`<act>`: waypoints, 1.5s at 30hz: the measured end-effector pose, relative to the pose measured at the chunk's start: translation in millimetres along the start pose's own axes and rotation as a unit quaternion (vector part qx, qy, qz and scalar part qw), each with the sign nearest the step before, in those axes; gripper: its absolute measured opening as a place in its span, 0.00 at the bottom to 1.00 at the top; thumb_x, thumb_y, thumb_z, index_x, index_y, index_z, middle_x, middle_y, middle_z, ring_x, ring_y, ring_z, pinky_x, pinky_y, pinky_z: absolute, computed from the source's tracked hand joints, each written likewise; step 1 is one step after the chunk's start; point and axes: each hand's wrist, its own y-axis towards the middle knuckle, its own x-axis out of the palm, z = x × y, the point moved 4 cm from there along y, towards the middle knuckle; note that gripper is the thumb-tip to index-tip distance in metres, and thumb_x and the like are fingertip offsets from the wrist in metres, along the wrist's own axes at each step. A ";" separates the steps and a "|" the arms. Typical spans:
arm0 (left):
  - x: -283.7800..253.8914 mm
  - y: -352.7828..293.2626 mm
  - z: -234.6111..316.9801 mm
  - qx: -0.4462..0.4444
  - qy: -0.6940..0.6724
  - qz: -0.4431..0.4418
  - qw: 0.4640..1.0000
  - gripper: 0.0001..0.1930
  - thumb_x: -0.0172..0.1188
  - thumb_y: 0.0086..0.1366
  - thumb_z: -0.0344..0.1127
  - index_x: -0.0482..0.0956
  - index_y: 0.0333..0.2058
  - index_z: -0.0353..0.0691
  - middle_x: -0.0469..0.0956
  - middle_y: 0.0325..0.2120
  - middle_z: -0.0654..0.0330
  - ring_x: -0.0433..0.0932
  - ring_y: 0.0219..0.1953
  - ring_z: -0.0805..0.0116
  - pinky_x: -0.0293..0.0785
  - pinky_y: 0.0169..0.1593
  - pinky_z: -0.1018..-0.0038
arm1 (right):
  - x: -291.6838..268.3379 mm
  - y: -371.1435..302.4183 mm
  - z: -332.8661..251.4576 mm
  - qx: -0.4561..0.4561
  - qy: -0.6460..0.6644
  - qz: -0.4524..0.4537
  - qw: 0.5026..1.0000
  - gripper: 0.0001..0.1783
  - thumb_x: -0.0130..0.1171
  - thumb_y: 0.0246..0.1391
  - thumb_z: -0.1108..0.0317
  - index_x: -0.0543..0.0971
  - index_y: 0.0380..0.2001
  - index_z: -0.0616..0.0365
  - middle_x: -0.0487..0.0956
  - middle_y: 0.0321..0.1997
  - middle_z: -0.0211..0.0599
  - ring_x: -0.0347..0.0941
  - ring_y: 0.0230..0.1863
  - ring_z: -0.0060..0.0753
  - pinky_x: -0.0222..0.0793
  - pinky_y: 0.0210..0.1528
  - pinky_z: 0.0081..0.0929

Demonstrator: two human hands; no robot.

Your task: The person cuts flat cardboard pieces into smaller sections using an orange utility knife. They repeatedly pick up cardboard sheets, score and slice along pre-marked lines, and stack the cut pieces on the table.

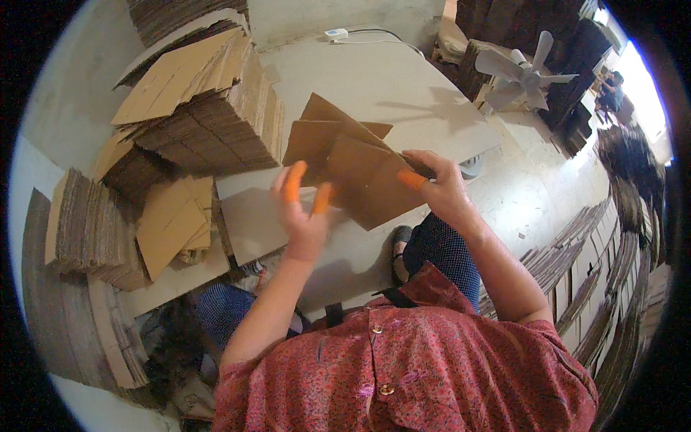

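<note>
1. While the right hand (448,191) pinches the cardboard (371,180) mid-frame, the left hand (304,219) is kinda blurry, fingers apart by its left edge, can't tell if touching.
2. Stack (216,126) upper left, fan (529,78) upper right.

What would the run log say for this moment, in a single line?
right hand: gripping cardboard panels | left hand: blurred, fingers spread, contact unclear | nearby: tall cardboard stack, pale tabletop, fan
</note>
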 end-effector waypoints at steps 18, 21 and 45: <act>-2.3 55.6 -72.5 -0.284 -0.332 -0.273 0.857 0.06 0.57 0.57 0.25 0.78 0.35 0.36 0.78 0.30 0.66 0.73 0.33 0.79 0.69 0.40 0.81 | -21.8 9.7 -13.8 -0.153 -0.099 -0.002 0.983 0.19 0.58 0.44 0.69 0.73 0.43 0.63 0.78 0.29 0.41 0.71 0.33 0.25 0.68 0.39 0.25; -3.0 47.9 -77.5 -0.307 -0.345 -0.268 0.846 0.08 0.57 0.58 0.25 0.78 0.38 0.36 0.78 0.31 0.67 0.72 0.33 0.79 0.68 0.41 0.81 | -18.0 5.2 -9.9 -0.028 -0.022 -0.234 0.972 0.16 0.58 0.44 0.70 0.75 0.40 0.63 0.79 0.30 0.35 0.70 0.34 0.22 0.67 0.38 0.23; 14.3 56.8 -94.8 -0.322 -0.363 -0.255 0.836 0.07 0.58 0.60 0.35 0.77 0.35 0.40 0.75 0.29 0.70 0.71 0.32 0.80 0.68 0.38 0.81 | -6.9 20.6 12.8 0.083 0.089 -0.206 0.971 0.26 0.58 0.47 0.71 0.67 0.52 0.58 0.77 0.40 0.37 0.71 0.42 0.25 0.68 0.43 0.25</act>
